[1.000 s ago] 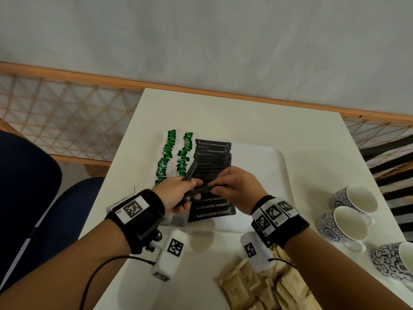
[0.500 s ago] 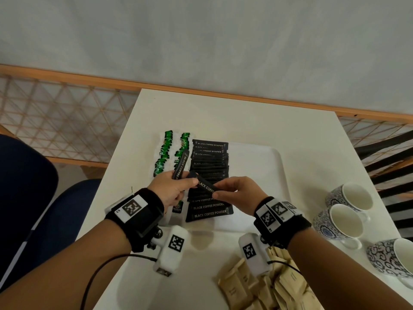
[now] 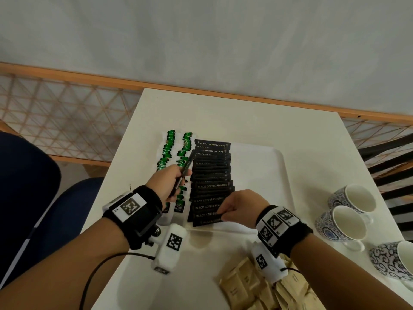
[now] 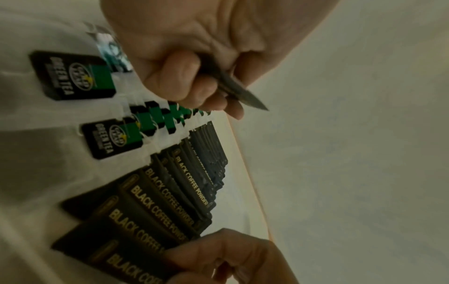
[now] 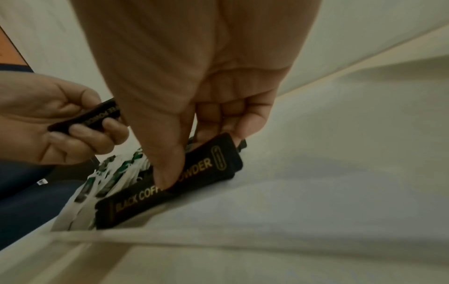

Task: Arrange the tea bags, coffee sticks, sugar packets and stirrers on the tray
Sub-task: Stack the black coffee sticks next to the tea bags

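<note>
A white tray (image 3: 263, 166) holds two rows of green tea bags (image 3: 166, 151) and an overlapping column of black coffee sticks (image 3: 211, 173). My left hand (image 3: 169, 182) grips a coffee stick (image 3: 185, 170) in its curled fingers (image 4: 184, 80), above the tea bags. My right hand (image 3: 237, 208) pinches the nearest coffee stick (image 5: 170, 186) at the near end of the column, thumb on top, low over the tray's near rim (image 5: 218, 242). A thin wooden stirrer (image 3: 212, 230) lies along the tray's near edge. Tan sugar packets (image 3: 243, 285) lie heaped on the table in front of me.
Three patterned cups (image 3: 342, 222) stand at the table's right side. The tray's right half (image 3: 257, 180) is bare. A blue chair (image 3: 26, 198) is at the left, a wooden railing with netting (image 3: 67, 113) behind the table.
My right hand has taken a stick away from the left hand and moved down to the near end of the column. My left hand has lifted slightly, keeping its stick.
</note>
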A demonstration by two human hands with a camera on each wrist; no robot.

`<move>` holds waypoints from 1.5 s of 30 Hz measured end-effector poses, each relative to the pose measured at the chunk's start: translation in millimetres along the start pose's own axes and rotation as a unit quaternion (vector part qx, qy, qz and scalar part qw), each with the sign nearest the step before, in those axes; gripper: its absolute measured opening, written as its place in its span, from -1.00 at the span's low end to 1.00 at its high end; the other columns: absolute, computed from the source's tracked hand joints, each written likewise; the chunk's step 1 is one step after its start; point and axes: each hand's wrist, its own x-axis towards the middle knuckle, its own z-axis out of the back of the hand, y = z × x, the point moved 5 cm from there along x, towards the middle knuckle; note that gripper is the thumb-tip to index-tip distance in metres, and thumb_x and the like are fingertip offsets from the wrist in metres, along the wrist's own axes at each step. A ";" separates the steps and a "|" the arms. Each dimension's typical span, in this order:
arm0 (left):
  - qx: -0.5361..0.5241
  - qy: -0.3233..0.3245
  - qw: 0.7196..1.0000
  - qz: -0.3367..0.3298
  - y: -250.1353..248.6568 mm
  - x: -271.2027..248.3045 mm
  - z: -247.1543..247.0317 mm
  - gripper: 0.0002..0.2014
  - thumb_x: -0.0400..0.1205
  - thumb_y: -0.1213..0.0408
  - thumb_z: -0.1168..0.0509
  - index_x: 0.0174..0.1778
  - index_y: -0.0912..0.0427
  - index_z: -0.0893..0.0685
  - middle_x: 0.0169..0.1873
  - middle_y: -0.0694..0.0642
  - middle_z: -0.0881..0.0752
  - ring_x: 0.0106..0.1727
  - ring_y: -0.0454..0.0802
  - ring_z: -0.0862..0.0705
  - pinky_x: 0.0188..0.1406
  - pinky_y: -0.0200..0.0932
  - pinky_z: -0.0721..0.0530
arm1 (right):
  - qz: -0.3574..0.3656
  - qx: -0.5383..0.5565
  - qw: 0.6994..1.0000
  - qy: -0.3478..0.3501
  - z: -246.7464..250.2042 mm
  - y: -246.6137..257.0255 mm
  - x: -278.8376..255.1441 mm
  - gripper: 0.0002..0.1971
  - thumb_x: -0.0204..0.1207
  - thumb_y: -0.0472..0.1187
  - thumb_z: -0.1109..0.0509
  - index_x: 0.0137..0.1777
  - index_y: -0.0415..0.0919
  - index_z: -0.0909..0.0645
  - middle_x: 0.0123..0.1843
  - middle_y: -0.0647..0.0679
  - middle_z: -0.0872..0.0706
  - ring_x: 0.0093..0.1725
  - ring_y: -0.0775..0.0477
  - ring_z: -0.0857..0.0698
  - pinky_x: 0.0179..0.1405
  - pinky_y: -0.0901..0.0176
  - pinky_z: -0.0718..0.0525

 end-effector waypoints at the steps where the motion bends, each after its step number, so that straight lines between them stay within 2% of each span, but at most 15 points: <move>1: 0.019 0.001 1.000 0.001 0.4 0.2 -1.9 -0.72 0.67 0.35 -0.02 -0.06 0.21 -0.66 -0.44 0.05 -0.45 -0.53 -0.06 -0.37 -0.63 -0.29 -0.31 | 0.004 -0.012 1.000 -0.003 -2.0 1.4 0.2 -0.88 0.41 -0.03 -0.50 -0.07 0.18 -0.78 -0.25 0.31 -0.70 -0.12 0.27 -0.66 0.04 0.34 -0.61; 5: 0.038 0.026 0.999 -0.023 3.8 1.4 -7.8 -0.84 0.69 0.40 -0.17 -0.10 0.18 -0.65 -0.30 0.11 -0.67 -0.35 -0.02 -0.62 -0.43 -0.21 -0.63 | 0.032 -0.052 0.998 -0.026 -5.4 7.1 5.8 -0.87 0.43 0.00 -0.48 -0.03 0.14 -0.77 -0.33 0.31 -0.55 -0.19 0.25 -0.55 -0.06 0.34 -0.55; 8: 0.066 0.029 0.996 -0.043 6.5 3.1 -5.3 -0.89 0.66 0.41 -0.26 -0.06 0.19 -0.70 -0.30 0.09 -0.71 -0.40 -0.11 -0.62 -0.51 -0.33 -0.62 | 0.027 -0.053 0.997 -0.052 -3.3 7.0 8.2 -0.90 0.39 0.01 -0.51 -0.11 0.13 -0.73 -0.32 0.24 -0.54 -0.21 0.20 -0.56 -0.15 0.33 -0.54; 11: 0.049 0.032 0.998 -0.035 9.8 5.4 -3.3 -0.91 0.63 0.42 -0.32 -0.01 0.22 -0.71 -0.32 0.08 -0.74 -0.46 -0.15 -0.66 -0.50 -0.32 -0.64 | 0.028 -0.057 0.996 -0.069 -3.0 7.3 9.2 -0.90 0.38 0.03 -0.51 -0.19 0.16 -0.64 -0.30 0.22 -0.50 -0.28 0.24 -0.50 -0.24 0.35 -0.51; 17: 0.039 0.040 0.998 -0.029 12.6 2.8 -4.6 -0.94 0.60 0.45 -0.36 -0.14 0.22 -0.68 -0.48 0.00 -0.75 -0.47 -0.12 -0.71 -0.56 -0.32 -0.64 | 0.049 -0.065 0.992 -0.100 1.8 7.8 8.4 -0.88 0.39 0.08 -0.49 -0.24 0.20 -0.58 -0.25 0.22 -0.48 -0.18 0.20 -0.51 -0.17 0.31 -0.51; 21: 0.061 0.058 0.995 -0.053 10.5 -1.4 -11.8 -0.88 0.59 0.47 -0.36 -0.18 0.17 -0.65 -0.35 0.05 -0.70 -0.33 -0.09 -0.69 -0.51 -0.33 -0.59 | 0.051 0.119 0.980 -0.152 13.0 13.0 5.7 -0.86 0.60 -0.01 -0.31 -0.11 0.05 -0.68 -0.23 0.14 -0.64 -0.23 0.12 -0.59 -0.14 0.13 -0.63; 24: 0.092 0.090 0.986 -0.105 4.5 -8.1 -22.7 -0.80 0.57 0.51 -0.37 -0.20 0.09 -0.68 -0.37 -0.02 -0.68 -0.28 -0.11 -0.64 -0.47 -0.37 -0.54 | 0.009 0.362 0.931 -0.054 7.5 22.5 6.6 -0.70 0.72 -0.01 -0.11 0.02 0.04 -0.70 -0.19 0.04 -0.76 -0.26 0.08 -0.66 -0.27 0.26 -0.57; 27: 0.121 0.109 0.980 -0.113 1.2 -11.0 -27.3 -0.79 0.55 0.52 -0.37 -0.21 0.07 -0.70 -0.36 0.00 -0.72 -0.27 -0.12 -0.66 -0.39 -0.33 -0.60 | 0.024 0.382 0.924 0.007 6.6 29.8 1.9 -0.79 0.70 -0.12 -0.20 -0.01 0.04 -0.69 -0.28 0.03 -0.77 -0.34 0.09 -0.69 -0.36 0.36 -0.58; 29: 0.090 0.109 0.986 -0.090 1.2 -10.9 -26.0 -0.83 0.59 0.49 -0.35 -0.12 0.11 -0.73 -0.33 0.09 -0.75 -0.31 -0.09 -0.70 -0.38 -0.29 -0.66 | 0.038 0.374 0.926 -0.017 11.2 25.1 1.3 -0.84 0.64 -0.21 -0.31 0.00 0.00 -0.72 -0.34 0.05 -0.75 -0.37 0.11 -0.68 -0.36 0.37 -0.59; 32: -0.019 0.085 0.996 -0.030 4.1 -10.4 -18.3 -0.83 0.69 0.41 -0.23 0.05 0.20 -0.72 -0.26 0.24 -0.79 -0.32 0.01 -0.75 -0.35 -0.22 -0.76 | 0.031 0.419 0.903 -0.088 20.7 12.1 1.6 -0.85 0.59 -0.36 -0.35 0.08 -0.29 -0.72 -0.47 0.11 -0.71 -0.48 0.20 -0.63 -0.47 0.43 -0.51; 34: -0.075 0.075 0.994 -0.003 5.8 -10.5 -13.9 -0.77 0.73 0.34 -0.13 0.11 0.27 -0.69 -0.23 0.31 -0.81 -0.28 0.09 -0.78 -0.28 -0.15 -0.79 | 0.023 0.430 0.895 -0.116 24.7 7.3 0.3 -0.88 0.57 -0.44 -0.35 0.00 -0.32 -0.71 -0.53 0.15 -0.69 -0.53 0.27 -0.60 -0.53 0.50 -0.48; 36: -0.100 0.073 0.992 0.004 5.9 -12.4 -13.4 -0.71 0.74 0.31 -0.05 0.08 0.30 -0.68 -0.20 0.35 -0.80 -0.23 0.14 -0.78 -0.23 -0.10 -0.79 | 0.025 0.406 0.905 -0.124 24.8 6.6 -1.2 -0.84 0.55 -0.44 -0.37 -0.12 -0.20 -0.72 -0.49 0.15 -0.70 -0.52 0.29 -0.60 -0.52 0.53 -0.48; 40: -0.068 0.054 0.995 -0.043 1.9 -14.9 -11.7 -0.82 0.69 0.38 -0.22 0.00 0.24 -0.76 -0.30 0.26 -0.78 -0.32 0.05 -0.76 -0.30 -0.17 -0.78 | 0.014 0.364 0.922 -0.132 24.8 -2.3 -1.6 -0.79 0.53 -0.38 -0.41 -0.19 -0.03 -0.74 -0.39 0.06 -0.72 -0.42 0.15 -0.63 -0.44 0.46 -0.49; 43: -0.015 0.042 0.997 -0.066 -0.5 -13.3 -6.9 -0.85 0.67 0.42 -0.25 -0.02 0.22 -0.75 -0.31 0.19 -0.77 -0.35 0.01 -0.73 -0.37 -0.22 -0.77 | -0.006 0.349 0.929 -0.126 25.9 -14.2 -5.4 -0.83 0.51 -0.34 -0.45 -0.19 -0.04 -0.75 -0.35 0.03 -0.74 -0.40 0.13 -0.65 -0.39 0.41 -0.51; 45: 0.048 0.022 0.995 -0.085 -0.6 -12.5 -3.5 -0.87 0.63 0.44 -0.29 -0.03 0.22 -0.73 -0.30 0.14 -0.74 -0.35 -0.04 -0.67 -0.40 -0.28 -0.71 | -0.025 0.307 0.945 -0.109 23.6 -21.0 -7.9 -0.84 0.48 -0.31 -0.49 -0.20 -0.01 -0.78 -0.32 0.08 -0.79 -0.32 0.16 -0.71 -0.22 0.43 -0.60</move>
